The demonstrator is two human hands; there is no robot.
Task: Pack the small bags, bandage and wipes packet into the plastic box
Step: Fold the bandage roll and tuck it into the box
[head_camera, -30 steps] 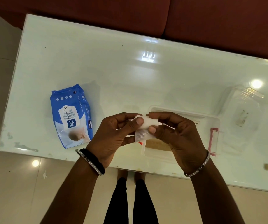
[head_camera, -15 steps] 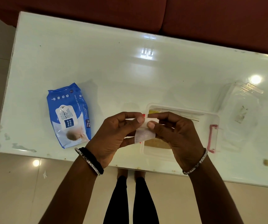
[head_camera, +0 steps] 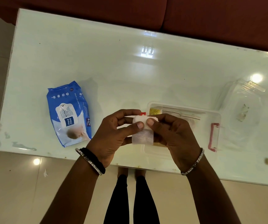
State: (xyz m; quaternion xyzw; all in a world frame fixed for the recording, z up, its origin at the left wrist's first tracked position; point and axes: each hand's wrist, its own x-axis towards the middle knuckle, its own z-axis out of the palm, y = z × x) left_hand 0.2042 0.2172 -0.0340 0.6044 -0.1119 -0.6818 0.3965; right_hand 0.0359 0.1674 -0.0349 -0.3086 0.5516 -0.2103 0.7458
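Both hands pinching the white gauze bandage roll, held above the clear plastic box
Left hand and right hand are clamped on it; the box opening (lid off) sits right beneath, toward the right hand.

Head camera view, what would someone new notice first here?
First, the white gauze bandage, held at centre between the left hand and right hand above the clear plastic box. Next, the bright blue wipes packet lying on the table to the left.

Woven gauze bandage; glossy table
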